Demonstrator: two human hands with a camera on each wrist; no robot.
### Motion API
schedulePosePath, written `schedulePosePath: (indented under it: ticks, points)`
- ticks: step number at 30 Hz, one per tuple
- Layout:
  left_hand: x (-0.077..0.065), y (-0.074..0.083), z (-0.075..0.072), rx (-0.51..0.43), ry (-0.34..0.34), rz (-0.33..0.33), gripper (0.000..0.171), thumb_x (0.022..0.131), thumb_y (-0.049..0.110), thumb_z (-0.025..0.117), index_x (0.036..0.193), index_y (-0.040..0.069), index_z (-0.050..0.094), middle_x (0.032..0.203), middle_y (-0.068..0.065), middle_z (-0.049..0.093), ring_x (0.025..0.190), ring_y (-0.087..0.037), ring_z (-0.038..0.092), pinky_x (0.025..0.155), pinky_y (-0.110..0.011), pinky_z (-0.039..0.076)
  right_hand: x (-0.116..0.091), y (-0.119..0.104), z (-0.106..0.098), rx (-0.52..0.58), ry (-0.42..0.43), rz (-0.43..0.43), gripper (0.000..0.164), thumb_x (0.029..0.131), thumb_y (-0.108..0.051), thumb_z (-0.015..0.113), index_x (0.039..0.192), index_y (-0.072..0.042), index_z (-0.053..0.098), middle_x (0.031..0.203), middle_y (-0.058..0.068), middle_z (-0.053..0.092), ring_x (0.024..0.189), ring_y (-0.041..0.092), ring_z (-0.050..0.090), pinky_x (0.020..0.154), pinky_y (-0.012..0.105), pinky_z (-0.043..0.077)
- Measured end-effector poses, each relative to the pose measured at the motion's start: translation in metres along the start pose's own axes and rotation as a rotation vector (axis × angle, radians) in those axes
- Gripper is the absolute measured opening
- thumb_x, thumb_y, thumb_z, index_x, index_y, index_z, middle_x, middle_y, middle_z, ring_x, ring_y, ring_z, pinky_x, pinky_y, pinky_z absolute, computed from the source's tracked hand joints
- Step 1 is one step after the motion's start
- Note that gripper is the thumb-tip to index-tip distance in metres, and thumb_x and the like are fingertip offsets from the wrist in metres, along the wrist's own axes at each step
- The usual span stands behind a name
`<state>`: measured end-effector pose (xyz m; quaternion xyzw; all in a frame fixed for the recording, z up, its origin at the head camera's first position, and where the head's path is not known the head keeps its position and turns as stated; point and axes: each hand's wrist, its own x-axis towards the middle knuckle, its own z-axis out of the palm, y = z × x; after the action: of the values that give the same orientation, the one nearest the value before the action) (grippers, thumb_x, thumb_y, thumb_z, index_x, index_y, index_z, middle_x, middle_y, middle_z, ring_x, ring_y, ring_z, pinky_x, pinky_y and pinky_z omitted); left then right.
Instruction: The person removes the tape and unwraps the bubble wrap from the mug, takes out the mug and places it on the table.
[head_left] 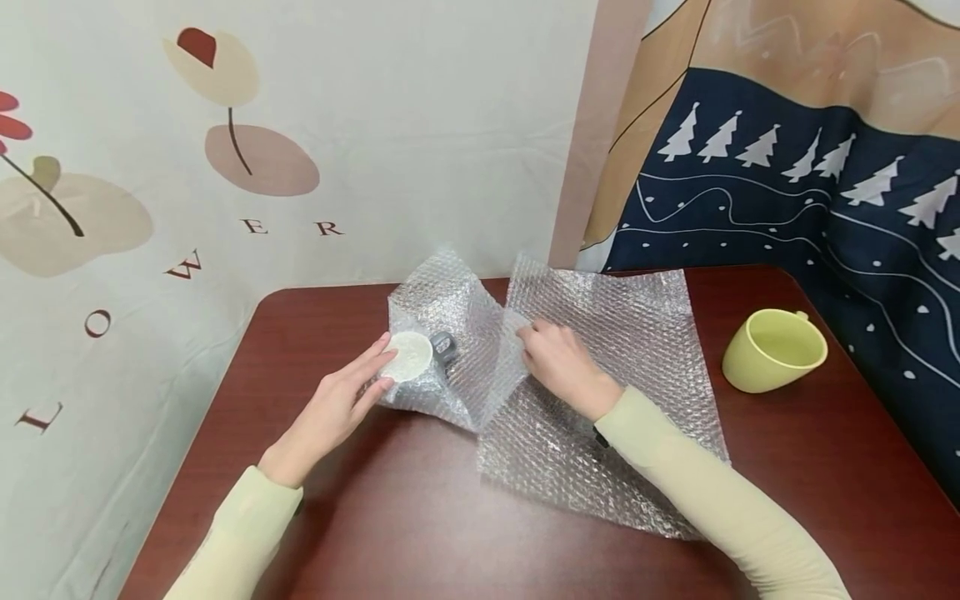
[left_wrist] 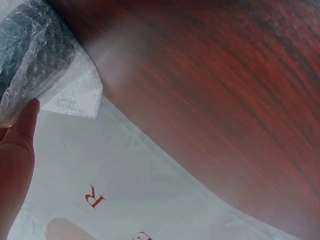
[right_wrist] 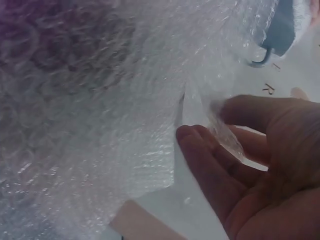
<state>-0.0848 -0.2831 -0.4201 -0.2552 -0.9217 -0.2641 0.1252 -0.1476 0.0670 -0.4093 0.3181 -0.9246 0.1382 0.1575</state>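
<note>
Bubble wrap [head_left: 480, 358] goes part way round a grey cup [head_left: 412, 357], left of middle on the desk [head_left: 390, 517], closer to the far edge. The left hand [head_left: 337, 400] touches its round white end, fingers mostly straight. The right hand [head_left: 562, 367] pinches the wrap's edge. A green cup [head_left: 775, 354] is near the right edge.

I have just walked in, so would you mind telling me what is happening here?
A person is handling a gray mug and bubble wrap. The left hand rests its fingers at the mug's pale round end, while the right hand pinches the wrap beside it. The wrap surrounds only part of that mug. More bubble wrap lies spread under the right forearm, and a yellow-green mug sits unwrapped at the right.
</note>
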Motion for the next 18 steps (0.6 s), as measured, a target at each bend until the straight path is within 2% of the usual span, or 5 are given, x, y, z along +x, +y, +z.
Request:
schedulePosePath:
  ticks: [4, 9, 12, 16, 18]
  points:
    - [-0.001, -0.001, -0.001, 0.0, -0.007, -0.003, 0.05, 0.099, 0.012, 0.071, 0.147, 0.005, 0.058, 0.159, -0.012, 0.046, 0.136, -0.033, 0.056, 0.113, -0.011, 0.028, -0.002, 0.004, 0.004, -0.05, -0.107, 0.061, 0.006, 0.092, -0.01, 0.074, 0.098, -0.008, 0.076, 0.087, 0.012, 0.063, 0.068, 0.032, 0.063, 0.051, 0.047, 0.053]
    - [0.0, 0.0, -0.003, 0.003, 0.001, -0.009, 0.05, 0.098, 0.012, 0.072, 0.146, 0.005, 0.059, 0.159, -0.011, 0.046, 0.135, -0.032, 0.056, 0.113, -0.014, 0.031, -0.003, 0.008, 0.006, -0.079, -0.3, 0.135, 0.018, 0.096, -0.025, 0.075, 0.112, -0.016, 0.079, 0.123, 0.015, 0.064, 0.109, 0.037, 0.064, 0.075, 0.055, 0.059]
    - [0.0, 0.001, -0.001, -0.001, 0.001, -0.009, 0.05, 0.098, 0.012, 0.072, 0.146, 0.005, 0.059, 0.159, -0.012, 0.047, 0.134, -0.032, 0.057, 0.112, -0.013, 0.031, -0.002, 0.011, 0.006, -0.077, -0.403, 0.155, 0.029, 0.097, -0.028, 0.074, 0.124, -0.019, 0.077, 0.133, 0.013, 0.061, 0.124, 0.038, 0.058, 0.085, 0.056, 0.057]
    - [0.0, 0.002, 0.0, -0.008, 0.007, -0.01, 0.05, 0.099, 0.012, 0.072, 0.146, 0.006, 0.059, 0.158, -0.012, 0.047, 0.133, -0.032, 0.058, 0.111, -0.01, 0.03, -0.002, 0.012, 0.006, -0.059, -0.469, 0.161, 0.033, 0.099, -0.029, 0.073, 0.13, -0.019, 0.075, 0.137, 0.01, 0.061, 0.131, 0.039, 0.054, 0.09, 0.056, 0.056]
    - [0.0, 0.002, 0.0, -0.008, 0.01, -0.01, 0.05, 0.099, 0.012, 0.072, 0.147, 0.006, 0.059, 0.159, -0.011, 0.047, 0.133, -0.031, 0.058, 0.111, -0.015, 0.035, -0.003, 0.013, 0.005, -0.026, -0.485, 0.17, 0.037, 0.1, -0.03, 0.07, 0.135, -0.017, 0.072, 0.147, 0.014, 0.056, 0.137, 0.043, 0.05, 0.097, 0.058, 0.053]
